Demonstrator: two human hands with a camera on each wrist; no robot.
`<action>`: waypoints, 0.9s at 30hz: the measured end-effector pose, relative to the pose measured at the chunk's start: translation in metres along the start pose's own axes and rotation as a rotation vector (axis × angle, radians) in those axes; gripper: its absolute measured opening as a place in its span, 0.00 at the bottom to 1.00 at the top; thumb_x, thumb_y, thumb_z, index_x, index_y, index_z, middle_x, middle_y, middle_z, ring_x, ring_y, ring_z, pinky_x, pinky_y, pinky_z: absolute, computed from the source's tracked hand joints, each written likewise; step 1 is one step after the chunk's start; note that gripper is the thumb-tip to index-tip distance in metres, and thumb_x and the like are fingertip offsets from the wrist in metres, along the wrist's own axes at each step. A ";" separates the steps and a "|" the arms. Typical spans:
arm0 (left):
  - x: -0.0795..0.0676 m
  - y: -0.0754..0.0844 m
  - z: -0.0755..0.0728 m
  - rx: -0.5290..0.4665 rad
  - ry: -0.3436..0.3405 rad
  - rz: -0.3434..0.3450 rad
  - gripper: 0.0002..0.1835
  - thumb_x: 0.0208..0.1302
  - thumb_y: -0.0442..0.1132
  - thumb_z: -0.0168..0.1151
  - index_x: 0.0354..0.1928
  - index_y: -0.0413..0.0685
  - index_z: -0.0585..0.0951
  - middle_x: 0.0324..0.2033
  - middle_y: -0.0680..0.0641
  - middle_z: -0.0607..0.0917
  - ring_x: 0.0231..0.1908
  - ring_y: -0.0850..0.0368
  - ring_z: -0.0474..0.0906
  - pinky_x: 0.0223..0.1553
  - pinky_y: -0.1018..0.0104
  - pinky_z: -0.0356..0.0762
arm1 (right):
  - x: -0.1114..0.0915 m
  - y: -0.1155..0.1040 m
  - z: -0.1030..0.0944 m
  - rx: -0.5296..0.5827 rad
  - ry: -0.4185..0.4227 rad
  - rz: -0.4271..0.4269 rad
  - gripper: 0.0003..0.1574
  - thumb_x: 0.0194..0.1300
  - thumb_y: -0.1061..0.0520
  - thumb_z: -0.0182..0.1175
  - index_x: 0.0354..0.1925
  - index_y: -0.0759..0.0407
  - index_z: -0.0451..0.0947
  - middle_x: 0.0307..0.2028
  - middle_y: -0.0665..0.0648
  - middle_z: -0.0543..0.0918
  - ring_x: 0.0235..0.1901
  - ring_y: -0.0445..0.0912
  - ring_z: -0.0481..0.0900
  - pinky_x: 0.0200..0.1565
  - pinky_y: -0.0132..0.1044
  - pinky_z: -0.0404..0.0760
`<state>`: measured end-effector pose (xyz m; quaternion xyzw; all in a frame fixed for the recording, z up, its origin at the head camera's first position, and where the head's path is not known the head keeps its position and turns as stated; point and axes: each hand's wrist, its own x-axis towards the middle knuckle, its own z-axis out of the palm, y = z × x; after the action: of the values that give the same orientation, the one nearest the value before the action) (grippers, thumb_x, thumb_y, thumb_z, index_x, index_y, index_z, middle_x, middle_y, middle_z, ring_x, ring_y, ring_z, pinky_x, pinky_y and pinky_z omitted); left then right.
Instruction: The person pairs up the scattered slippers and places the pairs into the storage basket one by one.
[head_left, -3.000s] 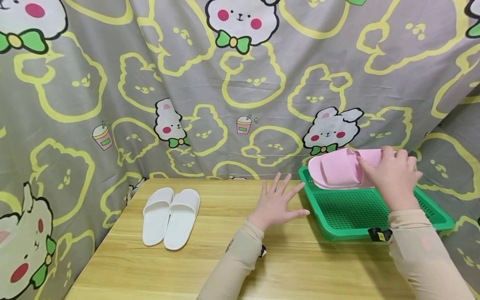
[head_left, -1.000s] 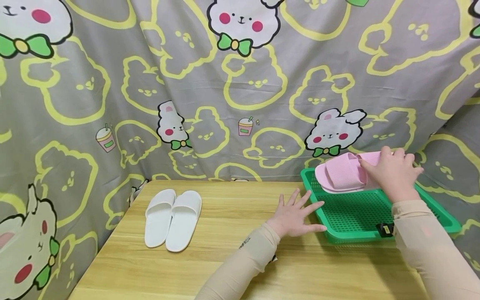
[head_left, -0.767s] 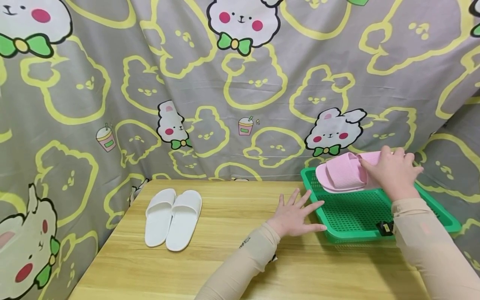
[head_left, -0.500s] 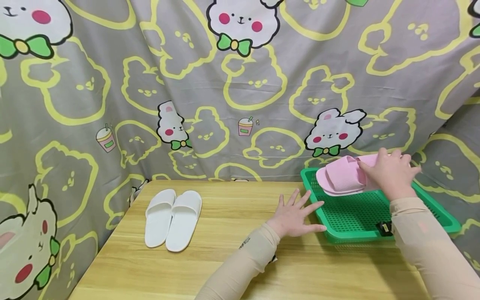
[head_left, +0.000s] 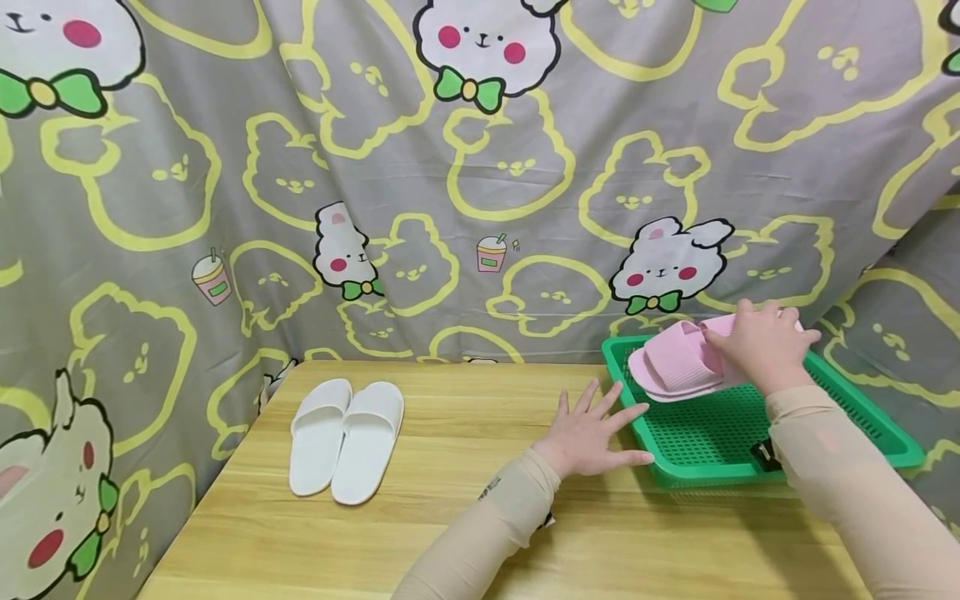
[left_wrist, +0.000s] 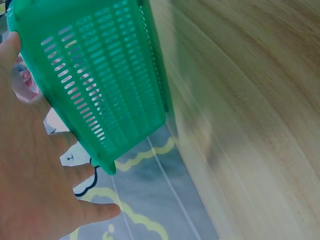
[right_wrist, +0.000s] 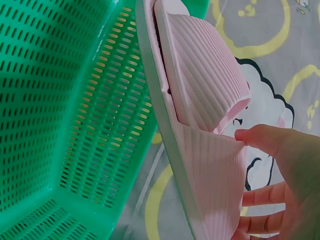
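Observation:
My right hand (head_left: pixel 768 348) grips a pair of pink slippers (head_left: pixel 675 367) with ribbed straps, one fitted into the other. They hang tilted over the back of a green plastic basket (head_left: pixel 720 475). In the right wrist view, the thumb presses on one strap of the slippers (right_wrist: pixel 207 75), while several fingers curl behind it. My left hand (head_left: pixel 588 433) is spread, fingers straight, against the basket's left side. One fingertip meets the green rim in the left wrist view, where the basket's slotted wall (left_wrist: pixel 100 75) shows.
A pair of white slippers (head_left: pixel 341 442) lies side by side on the left of the wooden table (head_left: pixel 450 500). Grey cartoon-print curtain (head_left: pixel 420 183) hangs behind the table and along both sides. A small black object (head_left: pixel 765 454) shows by the right wrist, at the basket's front rim.
Over three seconds my left hand has moved right to the basket's side. In the last second my right hand has brought the pink slippers slightly lower and to the left; the white slippers stay put.

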<state>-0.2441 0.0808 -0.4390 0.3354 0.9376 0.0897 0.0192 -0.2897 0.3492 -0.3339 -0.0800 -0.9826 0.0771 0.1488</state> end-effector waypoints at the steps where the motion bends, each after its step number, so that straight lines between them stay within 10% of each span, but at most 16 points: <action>1: 0.000 0.000 0.000 -0.002 0.002 0.002 0.39 0.61 0.79 0.35 0.72 0.89 0.39 0.77 0.60 0.38 0.78 0.48 0.34 0.72 0.33 0.43 | 0.001 -0.001 0.001 -0.002 -0.001 -0.003 0.50 0.60 0.30 0.57 0.53 0.75 0.63 0.49 0.87 0.64 0.50 0.81 0.58 0.43 0.83 0.56; 27: -0.001 0.001 0.000 -0.014 0.009 -0.005 0.39 0.60 0.79 0.36 0.73 0.88 0.42 0.77 0.61 0.39 0.78 0.48 0.35 0.72 0.34 0.43 | 0.006 -0.007 0.019 -0.021 -0.064 -0.014 0.50 0.60 0.35 0.60 0.58 0.77 0.61 0.52 0.87 0.62 0.51 0.82 0.58 0.46 0.85 0.57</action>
<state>-0.2429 0.0807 -0.4389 0.3325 0.9378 0.0978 0.0178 -0.3019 0.3407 -0.3490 -0.0721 -0.9881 0.0684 0.1171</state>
